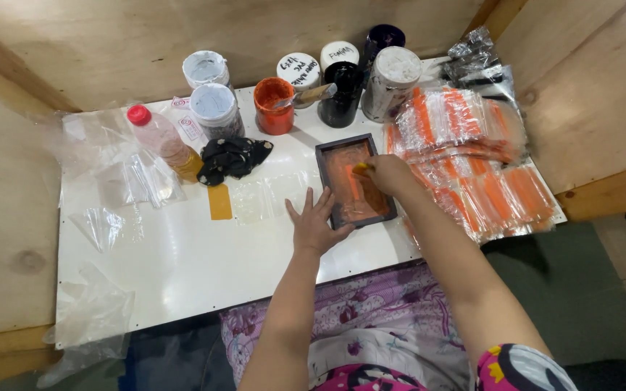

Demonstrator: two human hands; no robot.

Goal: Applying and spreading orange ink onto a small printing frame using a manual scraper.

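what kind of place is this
Likely a small screen-printing workstation: a dark framed screen coated in orange ink, open ink jars behind it, and stacks of orange-printed clear bags on a white board.

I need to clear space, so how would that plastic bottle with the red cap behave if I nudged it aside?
The red-capped bottle lies on its side on the white board, so it would probably roll. It looks mostly empty, with amber liquid pooled at one end, so likely light. The black cloth beside it might stop it.

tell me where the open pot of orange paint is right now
In the head view the open round pot of orange paint stands at the back of the white board, left of the black jar and behind the crumpled black cloth.
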